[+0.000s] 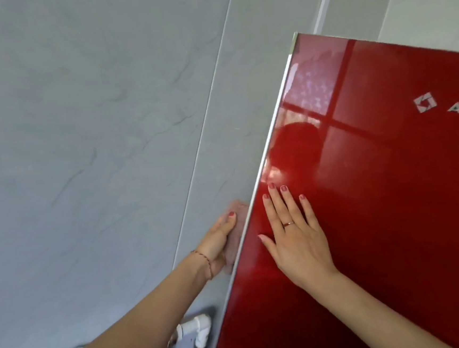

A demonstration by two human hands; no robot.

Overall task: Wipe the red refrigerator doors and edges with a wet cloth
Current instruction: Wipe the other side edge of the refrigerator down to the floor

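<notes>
The left hand (pixel 219 242) presses a pink cloth (pixel 235 237) against the fridge door (pixel 393 215) edge, fingers hidden behind it; the right hand (pixel 297 237) lies flat, fingers spread, grasping nothing.

- Glossy red refrigerator door (pixel 376 188) with silver edge trim (pixel 271 131) and silver logo (pixel 425 103)
- Pale pink cloth (pixel 237 234)
- Grey marble-veined wall panels (pixel 94 130)
- White pipe (pixel 197 329)

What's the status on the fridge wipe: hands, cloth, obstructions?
Left hand presses pink cloth on the door's left side edge. Right hand flat on red door. White pipe below, clear of the wipe.
</notes>
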